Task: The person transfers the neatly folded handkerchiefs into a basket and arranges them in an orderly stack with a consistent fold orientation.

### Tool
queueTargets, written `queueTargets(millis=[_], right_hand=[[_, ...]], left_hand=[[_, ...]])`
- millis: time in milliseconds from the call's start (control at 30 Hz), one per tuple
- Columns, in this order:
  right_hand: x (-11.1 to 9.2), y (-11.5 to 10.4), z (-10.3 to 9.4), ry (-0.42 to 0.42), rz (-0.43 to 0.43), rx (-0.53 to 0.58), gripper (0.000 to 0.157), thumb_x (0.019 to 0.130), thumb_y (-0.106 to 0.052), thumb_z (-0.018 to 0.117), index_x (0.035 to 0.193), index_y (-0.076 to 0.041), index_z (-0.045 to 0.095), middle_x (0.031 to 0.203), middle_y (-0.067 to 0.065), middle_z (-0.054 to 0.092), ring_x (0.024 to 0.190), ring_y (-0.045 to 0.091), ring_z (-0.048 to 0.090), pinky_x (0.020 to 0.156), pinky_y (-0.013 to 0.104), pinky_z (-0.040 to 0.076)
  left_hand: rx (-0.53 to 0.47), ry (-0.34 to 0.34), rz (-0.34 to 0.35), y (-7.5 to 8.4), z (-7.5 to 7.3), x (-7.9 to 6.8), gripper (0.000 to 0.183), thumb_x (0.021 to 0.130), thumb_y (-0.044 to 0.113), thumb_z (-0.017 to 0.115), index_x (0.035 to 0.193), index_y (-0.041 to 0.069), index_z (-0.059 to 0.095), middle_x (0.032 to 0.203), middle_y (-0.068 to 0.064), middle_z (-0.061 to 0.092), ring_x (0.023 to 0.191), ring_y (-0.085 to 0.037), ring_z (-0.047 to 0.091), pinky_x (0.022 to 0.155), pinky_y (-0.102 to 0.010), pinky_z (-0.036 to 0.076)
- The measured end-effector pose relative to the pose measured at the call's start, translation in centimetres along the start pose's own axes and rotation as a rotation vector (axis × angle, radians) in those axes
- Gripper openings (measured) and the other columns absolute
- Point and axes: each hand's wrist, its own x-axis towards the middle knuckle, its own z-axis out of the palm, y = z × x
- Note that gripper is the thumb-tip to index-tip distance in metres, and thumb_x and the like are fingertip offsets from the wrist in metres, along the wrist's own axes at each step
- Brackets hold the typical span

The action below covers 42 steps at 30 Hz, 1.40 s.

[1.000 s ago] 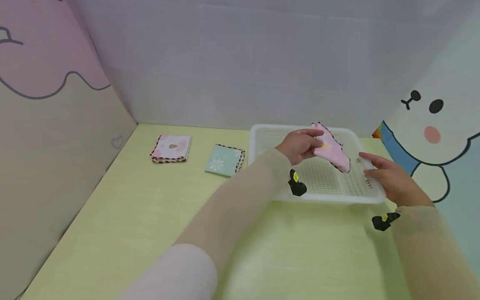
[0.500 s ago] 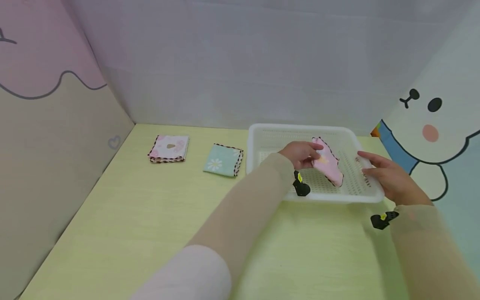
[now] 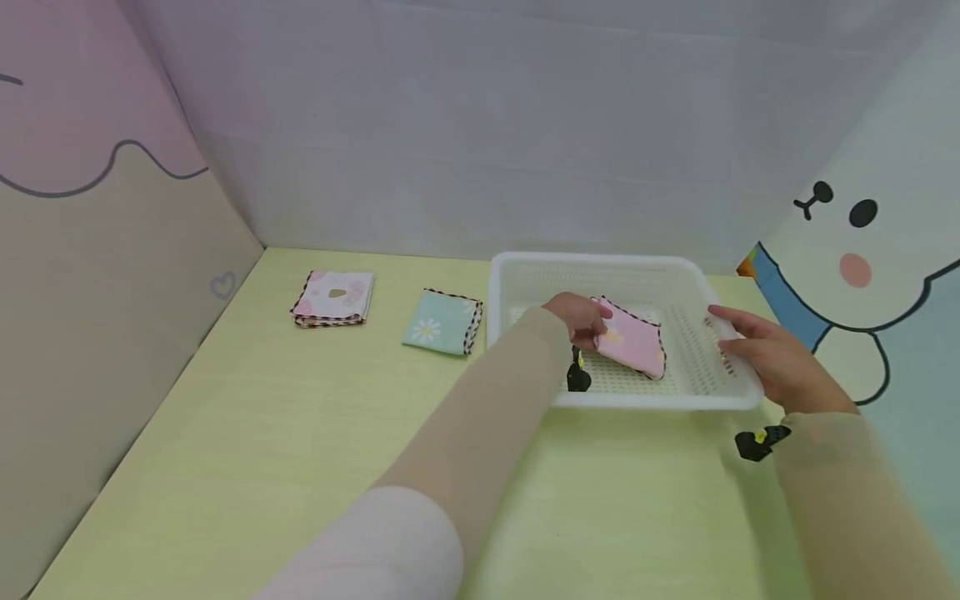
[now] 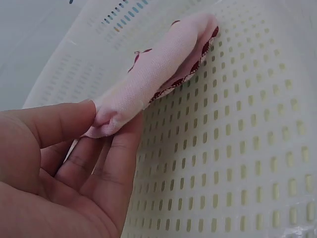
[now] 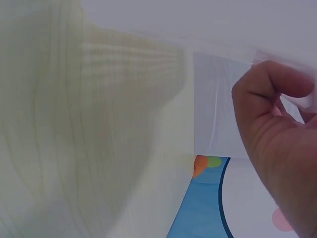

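My left hand (image 3: 583,318) pinches one edge of a folded pink handkerchief (image 3: 632,340) between thumb and fingers, low inside a white plastic basket (image 3: 622,401) with a perforated floor. In the left wrist view the handkerchief (image 4: 153,64) has a dark red and white stitched border and lies close over the basket's slotted floor. My right hand (image 3: 780,358) grips the basket's right rim, thumb and fingers curled round it; the right wrist view shows this hand (image 5: 277,109) at the basket's side, its fingertips partly hidden.
Left of the basket, a folded mint-green handkerchief (image 3: 442,322) with a daisy lies on the pale yellow-green table (image 3: 300,467). Farther left is a folded white and pink handkerchief (image 3: 334,297). A plain wall stands behind the basket, with printed panels at both sides.
My left hand has lowered the pink handkerchief into the basket and shifted it a little left, and the cloth now lies flatter. The right hand keeps its grip on the rim.
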Motion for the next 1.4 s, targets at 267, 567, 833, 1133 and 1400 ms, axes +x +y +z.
queueTargets(millis=[267, 567, 833, 1133, 1400], right_hand=[[0.6, -0.5, 0.2, -0.005, 0.005, -0.009, 0.065, 0.110, -0.018, 0.050, 0.166, -0.027, 0.019, 0.171, 0.016, 0.011, 0.125, 0.024, 0.048, 0.091, 0.038, 0.057], [0.7, -0.6, -0.6, -0.033, 0.013, -0.024, 0.067, 0.109, -0.024, 0.053, 0.167, -0.027, 0.018, 0.169, 0.014, 0.014, 0.115, 0.014, 0.055, 0.090, 0.034, 0.057], [0.8, -0.2, -0.7, -0.026, 0.015, -0.033, 0.066, 0.110, -0.024, 0.052, 0.166, -0.029, 0.019, 0.169, 0.014, 0.014, 0.111, 0.011, 0.058, 0.090, 0.035, 0.057], [0.9, -0.2, -1.6, -0.027, 0.009, -0.034, 0.068, 0.109, -0.025, 0.055, 0.166, -0.030, 0.019, 0.166, 0.012, 0.019, 0.106, 0.007, 0.061, 0.087, 0.036, 0.058], [0.5, -0.1, -2.1, -0.033, 0.007, -0.089, 0.068, 0.110, -0.027, 0.051, 0.167, -0.027, 0.013, 0.167, 0.016, 0.015, 0.106, 0.007, 0.061, 0.087, 0.036, 0.058]], left_hand=[[0.069, 0.047, -0.043, 0.4, -0.8, 0.3, 0.026, 0.091, -0.010, 0.071, 0.102, 0.011, 0.081, 0.098, -0.009, 0.072, 0.056, -0.018, 0.063, 0.053, -0.030, 0.056], [0.108, 0.069, 0.001, 2.1, -1.4, -1.7, 0.028, 0.091, -0.006, 0.072, 0.111, 0.012, 0.080, 0.103, -0.005, 0.071, 0.060, -0.017, 0.064, 0.063, -0.030, 0.060], [0.062, -0.030, 0.108, 4.0, -2.0, -6.7, 0.030, 0.095, -0.004, 0.068, 0.120, 0.010, 0.076, 0.118, -0.005, 0.069, 0.100, -0.025, 0.070, 0.082, -0.035, 0.060], [-0.053, -0.236, 0.217, 5.7, -3.1, -9.2, 0.031, 0.092, -0.009, 0.069, 0.116, 0.010, 0.075, 0.108, -0.004, 0.070, 0.101, -0.027, 0.070, 0.085, -0.039, 0.060], [-0.156, -0.344, 0.288, 6.0, -5.5, -10.7, 0.037, 0.094, -0.005, 0.070, 0.128, 0.009, 0.070, 0.123, -0.008, 0.070, 0.105, -0.026, 0.071, 0.086, -0.039, 0.060]])
